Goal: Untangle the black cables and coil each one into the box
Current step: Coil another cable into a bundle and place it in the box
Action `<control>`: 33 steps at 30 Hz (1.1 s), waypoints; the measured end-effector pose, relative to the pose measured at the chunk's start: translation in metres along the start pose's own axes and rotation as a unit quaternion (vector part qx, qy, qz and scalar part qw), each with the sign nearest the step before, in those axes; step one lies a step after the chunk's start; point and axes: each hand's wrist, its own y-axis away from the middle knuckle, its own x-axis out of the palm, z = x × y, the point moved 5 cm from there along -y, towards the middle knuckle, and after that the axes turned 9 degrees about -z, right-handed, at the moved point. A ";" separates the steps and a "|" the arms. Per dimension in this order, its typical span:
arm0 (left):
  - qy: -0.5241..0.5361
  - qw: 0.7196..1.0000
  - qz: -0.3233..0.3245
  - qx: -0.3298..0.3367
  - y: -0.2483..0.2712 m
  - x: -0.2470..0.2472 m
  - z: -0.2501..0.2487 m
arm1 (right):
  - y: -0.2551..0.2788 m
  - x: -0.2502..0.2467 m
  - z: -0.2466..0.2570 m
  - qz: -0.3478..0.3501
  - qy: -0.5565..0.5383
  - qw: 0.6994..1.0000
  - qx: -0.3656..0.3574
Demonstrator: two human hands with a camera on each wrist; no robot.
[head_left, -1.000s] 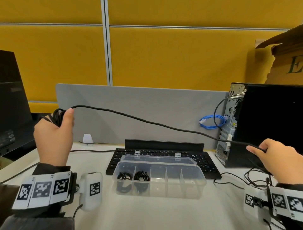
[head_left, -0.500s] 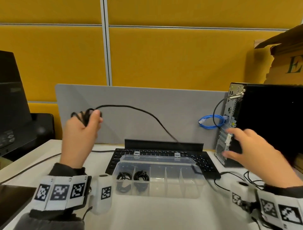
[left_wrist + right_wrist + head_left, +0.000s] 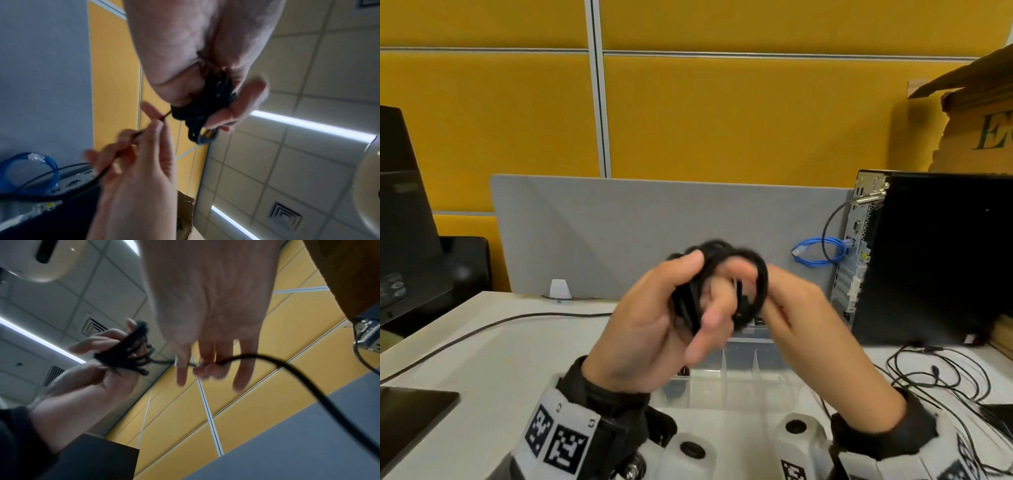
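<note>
a torn cardboard box [image 3: 976,113] at the upper right of the head view is showing part of a green printed word; only a large "e" is reading clearly, the following letter being cut off by the edge. the wrist bands [image 3: 558,435] are carrying black-and-white square code markers, no letters.

Black cable coil [image 3: 726,270], blue cable [image 3: 820,251], yellow wall [image 3: 722,120]

Yellow wall panels [image 3: 722,120] out back, grey divider [image 3: 637,222] on the desk [image 3: 482,359], black PC tower [image 3: 935,257] at right with a blue cable loop [image 3: 818,251] beside it, cardboard box [image 3: 979,113] up top.
</note>
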 end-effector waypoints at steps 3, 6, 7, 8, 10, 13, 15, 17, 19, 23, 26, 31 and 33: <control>-0.059 0.987 -0.108 0.108 -0.002 -0.018 -0.011 | 0.013 0.026 0.002 0.222 -0.005 0.974 0.053; -0.387 0.897 -0.164 0.135 -0.002 -0.028 -0.010 | 0.015 0.026 -0.002 0.237 0.031 0.970 0.043; -0.465 0.867 -0.151 0.094 -0.003 -0.029 -0.003 | 0.012 0.021 -0.005 0.219 0.051 0.973 0.048; -0.544 0.827 -0.135 0.046 -0.003 -0.034 0.006 | 0.010 0.016 -0.010 0.203 0.065 0.975 0.059; -0.699 0.707 -0.101 -0.027 -0.004 -0.044 0.024 | 0.007 0.004 -0.021 0.188 0.077 0.976 0.084; -0.750 0.648 -0.125 -0.045 -0.003 -0.064 0.020 | 0.006 -0.018 -0.050 0.168 0.101 0.971 0.136; -0.718 0.669 -0.191 -0.032 0.001 -0.081 0.001 | 0.008 -0.038 -0.077 0.139 0.136 0.966 0.173; -0.679 0.683 -0.269 0.006 0.008 -0.095 -0.027 | 0.014 -0.060 -0.105 0.114 0.202 0.949 0.215; -0.644 0.677 -0.352 0.055 0.020 -0.109 -0.054 | 0.023 -0.081 -0.126 0.068 0.267 0.927 0.253; -0.644 0.614 -0.447 0.092 0.037 -0.128 -0.078 | 0.039 -0.096 -0.146 0.037 0.403 0.867 0.292; -0.647 0.599 -0.466 0.072 0.038 -0.132 -0.076 | 0.044 -0.087 -0.150 0.083 0.465 0.829 0.301; -0.642 0.583 -0.494 0.065 0.044 -0.132 -0.084 | 0.064 -0.108 -0.183 0.088 0.453 0.807 0.368; -0.638 0.598 -0.482 0.058 0.041 -0.126 -0.081 | 0.066 -0.112 -0.188 0.119 0.455 0.798 0.377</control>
